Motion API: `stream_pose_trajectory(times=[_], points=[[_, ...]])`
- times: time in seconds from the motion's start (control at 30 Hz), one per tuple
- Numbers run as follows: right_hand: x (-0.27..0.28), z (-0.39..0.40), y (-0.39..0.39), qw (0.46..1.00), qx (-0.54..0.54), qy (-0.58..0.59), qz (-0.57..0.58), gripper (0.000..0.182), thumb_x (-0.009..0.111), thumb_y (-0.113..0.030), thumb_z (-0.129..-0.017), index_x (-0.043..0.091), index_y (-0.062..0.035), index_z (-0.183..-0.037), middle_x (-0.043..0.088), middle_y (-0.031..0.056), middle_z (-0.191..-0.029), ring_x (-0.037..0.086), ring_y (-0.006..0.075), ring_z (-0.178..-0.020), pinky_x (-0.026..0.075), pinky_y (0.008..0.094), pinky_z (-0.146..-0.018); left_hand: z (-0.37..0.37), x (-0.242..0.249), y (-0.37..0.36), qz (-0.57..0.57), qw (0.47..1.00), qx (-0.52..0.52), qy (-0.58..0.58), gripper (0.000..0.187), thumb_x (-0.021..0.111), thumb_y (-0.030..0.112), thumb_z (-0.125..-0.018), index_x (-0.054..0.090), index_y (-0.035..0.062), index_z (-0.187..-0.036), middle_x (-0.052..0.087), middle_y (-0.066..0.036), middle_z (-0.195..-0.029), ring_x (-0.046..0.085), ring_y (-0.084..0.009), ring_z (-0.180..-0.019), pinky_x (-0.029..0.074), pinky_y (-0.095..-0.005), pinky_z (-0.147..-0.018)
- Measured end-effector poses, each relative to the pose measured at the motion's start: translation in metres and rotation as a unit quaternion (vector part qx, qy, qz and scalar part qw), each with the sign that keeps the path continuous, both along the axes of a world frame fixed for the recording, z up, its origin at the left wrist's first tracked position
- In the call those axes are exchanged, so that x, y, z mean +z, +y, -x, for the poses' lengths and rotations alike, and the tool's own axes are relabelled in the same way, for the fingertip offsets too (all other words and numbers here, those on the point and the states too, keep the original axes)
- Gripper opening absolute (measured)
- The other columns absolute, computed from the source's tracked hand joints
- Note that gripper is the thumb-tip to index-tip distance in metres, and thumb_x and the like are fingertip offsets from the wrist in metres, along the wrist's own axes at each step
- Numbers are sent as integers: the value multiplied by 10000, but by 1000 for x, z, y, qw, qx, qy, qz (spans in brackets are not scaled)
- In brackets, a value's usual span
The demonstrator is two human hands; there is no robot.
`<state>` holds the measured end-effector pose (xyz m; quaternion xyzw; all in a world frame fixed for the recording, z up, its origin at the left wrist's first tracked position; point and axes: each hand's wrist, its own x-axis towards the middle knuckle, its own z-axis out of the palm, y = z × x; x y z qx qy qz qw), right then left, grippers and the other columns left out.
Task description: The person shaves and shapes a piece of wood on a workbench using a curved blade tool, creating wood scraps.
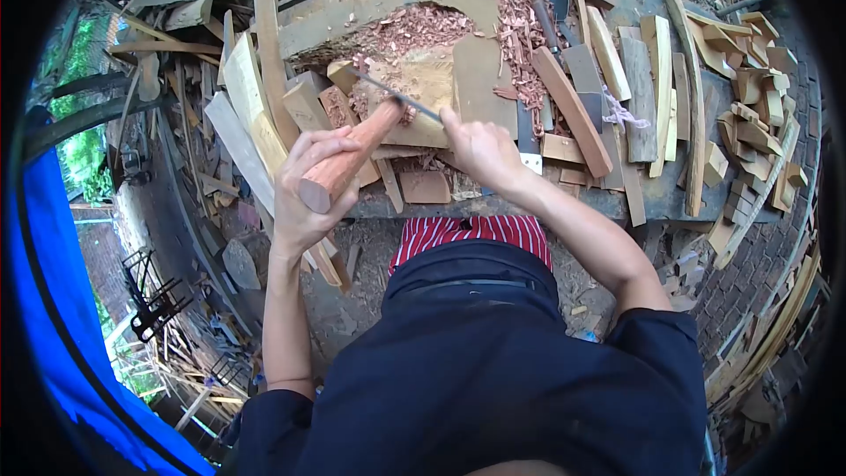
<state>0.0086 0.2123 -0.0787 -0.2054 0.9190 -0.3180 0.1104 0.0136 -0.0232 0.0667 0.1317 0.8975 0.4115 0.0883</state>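
My left hand (319, 178) is wrapped round a reddish wooden piece (352, 154), whose flat, wider end faces me. The narrower far end rests over a pale wood block (423, 79) on the workbench. In my right hand (480, 150) is the near end of a long, thin dark tool (414, 104), closed in the fingers. The tool crosses the tip of the reddish piece and points up and left. Its exact kind is hard to tell. Reddish shavings (423, 28) lie beyond the block.
Several wooden strips lie on the bench at right, among them a reddish board (573, 113). Small wood blocks (758, 137) are piled at the far right. Long planks (251, 92) lean at left. A blue tarp (53, 300) hangs at the far left.
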Motion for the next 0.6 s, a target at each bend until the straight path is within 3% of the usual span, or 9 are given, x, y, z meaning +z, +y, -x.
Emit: stream_pose_trajectory(times=[0.1,0.17,0.27,0.33,0.4,0.47,0.6], points=[[29,-21,1,999,32,-15,9,346,430,-72,-865,471,-43,-1207,650,153,-681,652,354,-604,508,482,-508,-4,1,4,17,1000,18,10,403,691,-3,-653,655,34,-1053,608,-142,-1080,596,-292,-1104,462,-384,-944],[18,-15,-1,999,-4,-25,28,258,490,-78,-856,436,-37,-1105,616,183,-618,625,385,-569,485,504,-495,-5,-1,5,7,1000,23,9,400,691,-4,-653,654,32,-1049,608,-142,-1080,597,-295,-1101,464,-386,-941],[6,-6,-8,1000,-4,-2,22,259,484,-89,-867,434,-32,-1115,609,192,-607,628,390,-574,490,504,-498,-6,-1,1,-7,999,45,7,401,690,-4,-648,654,30,-1046,608,-146,-1082,597,-301,-1098,465,-389,-940],[29,-17,-8,1000,8,-3,24,291,491,-92,-858,436,-36,-1138,609,171,-591,627,386,-546,491,504,-475,-3,-3,3,-16,997,70,-9,405,688,-4,-643,655,31,-1045,607,-150,-1084,597,-304,-1098,464,-390,-941],[34,-23,1,999,14,-11,43,301,503,-100,-852,437,-36,-1138,610,166,-592,627,384,-545,490,501,-471,-11,-1,11,20,999,7,31,411,678,3,-639,658,36,-1048,611,-152,-1083,598,-305,-1096,463,-391,-939],[8,-13,3,1000,4,-12,19,287,501,-101,-848,439,-34,-1120,614,176,-600,639,377,-571,493,497,-480,-13,-5,14,14,999,20,33,411,666,10,-640,659,33,-1050,613,-148,-1086,599,-298,-1096,464,-390,-935],[9,-7,-2,999,-6,-40,-16,260,487,-89,-841,422,-33,-1087,623,196,-636,632,403,-591,491,517,-522,-6,-6,10,3,999,33,37,395,670,17,-665,650,20,-1060,604,-142,-1083,594,-291,-1094,457,-386,-939]])
